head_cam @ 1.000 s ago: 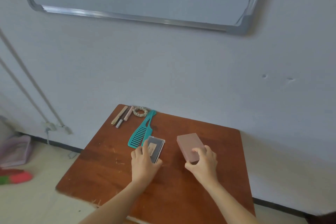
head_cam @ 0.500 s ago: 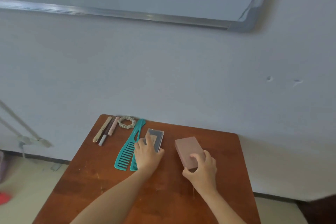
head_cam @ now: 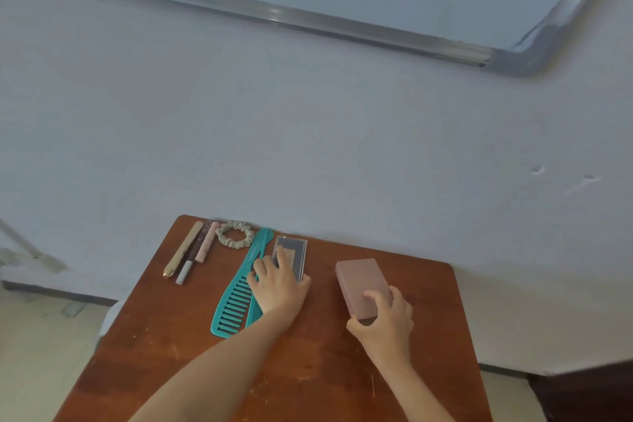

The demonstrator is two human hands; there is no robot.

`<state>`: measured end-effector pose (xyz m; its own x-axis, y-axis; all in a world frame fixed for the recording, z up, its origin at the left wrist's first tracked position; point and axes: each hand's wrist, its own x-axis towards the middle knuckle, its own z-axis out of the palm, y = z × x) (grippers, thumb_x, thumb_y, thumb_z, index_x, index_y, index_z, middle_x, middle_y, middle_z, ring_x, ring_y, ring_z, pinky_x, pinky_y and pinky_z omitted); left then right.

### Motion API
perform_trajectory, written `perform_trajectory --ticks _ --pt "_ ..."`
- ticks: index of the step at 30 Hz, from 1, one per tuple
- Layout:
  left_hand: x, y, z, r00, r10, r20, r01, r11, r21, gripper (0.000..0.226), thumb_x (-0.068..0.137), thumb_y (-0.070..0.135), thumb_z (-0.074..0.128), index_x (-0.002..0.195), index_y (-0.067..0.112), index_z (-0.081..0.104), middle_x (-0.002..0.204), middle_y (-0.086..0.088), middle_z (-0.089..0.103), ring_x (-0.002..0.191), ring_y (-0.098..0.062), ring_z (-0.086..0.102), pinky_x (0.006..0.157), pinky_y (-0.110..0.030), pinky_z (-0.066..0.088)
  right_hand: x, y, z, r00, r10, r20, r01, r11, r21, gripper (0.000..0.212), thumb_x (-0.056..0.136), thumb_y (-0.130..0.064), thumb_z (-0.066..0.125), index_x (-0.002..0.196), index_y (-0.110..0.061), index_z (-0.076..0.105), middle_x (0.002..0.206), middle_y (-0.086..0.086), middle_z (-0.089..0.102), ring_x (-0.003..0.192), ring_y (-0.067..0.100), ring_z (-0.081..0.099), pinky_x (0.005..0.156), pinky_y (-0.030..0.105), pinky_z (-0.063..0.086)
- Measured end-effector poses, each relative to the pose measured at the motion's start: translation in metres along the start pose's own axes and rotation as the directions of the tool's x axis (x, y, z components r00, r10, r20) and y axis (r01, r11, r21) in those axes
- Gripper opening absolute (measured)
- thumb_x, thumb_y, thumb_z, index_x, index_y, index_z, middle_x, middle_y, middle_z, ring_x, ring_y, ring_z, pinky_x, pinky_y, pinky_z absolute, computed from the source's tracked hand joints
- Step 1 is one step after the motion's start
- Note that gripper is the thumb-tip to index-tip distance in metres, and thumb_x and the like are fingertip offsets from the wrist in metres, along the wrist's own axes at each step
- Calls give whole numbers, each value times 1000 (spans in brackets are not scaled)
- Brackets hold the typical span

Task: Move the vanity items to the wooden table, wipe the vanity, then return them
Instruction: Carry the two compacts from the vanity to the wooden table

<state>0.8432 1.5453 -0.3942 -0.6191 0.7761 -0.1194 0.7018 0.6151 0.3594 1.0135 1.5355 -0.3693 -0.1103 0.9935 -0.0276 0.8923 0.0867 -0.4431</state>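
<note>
Left hand (head_cam: pixel 277 288) is laid on the dark flat case (head_cam: pixel 297 249), its fingers spread fairly straight over the lid, apparently so that the case is pressed flat and lined up just beside the teal combs (head_cam: pixel 233 308). The right hand (head_cam: pixel 383 322) is curled round the near end of the pink box (head_cam: pixel 359 279), a grip judged suited to squaring a blocky, matte, sharp-edged item. Everything is placed on the wooden table (head_cam: pixel 308 373), whose reddish top is scratched. Near the wall edge a ruched fabric scrunchie (head_cam: pixel 234 233), a slim gold tube (head_cam: pixel 183 248) and a pink stick (head_cam: pixel 207 241) are ranged. The combs look like hard plastic, one wide-toothed.
</note>
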Motion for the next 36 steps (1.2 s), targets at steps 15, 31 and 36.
perform_trajectory --ticks 15,31,36 --pt "-18 -80 -14 984 173 -54 -169 984 64 59 74 39 70 126 17 54 138 -13 46 129 -37 40 103 -54 28 3 -40 44 999 2 -48 0 999 38 44 63 -23 77 104 -13 64 127 20 47 115 40 41 93 48 37" --pt "-29 -139 -29 975 160 157 -184 971 150 60 94 53 21 146 28 6 156 -2 -1 143 -26 -5 112 -44 -8 15 -69 70 997 80 -19 -80 997 -9 58 80 -37 66 129 -14 47 147 22 26 135 38 22 107 49 28" --pt "-30 -142 -30 974 148 169 -170 978 120 57 94 52 20 145 28 9 156 -1 1 143 -25 -3 114 -46 -3 3 -62 60 995 95 -4 -95 995 -18 60 87 -43 53 137 -15 37 152 19 16 139 35 16 110 47 22"
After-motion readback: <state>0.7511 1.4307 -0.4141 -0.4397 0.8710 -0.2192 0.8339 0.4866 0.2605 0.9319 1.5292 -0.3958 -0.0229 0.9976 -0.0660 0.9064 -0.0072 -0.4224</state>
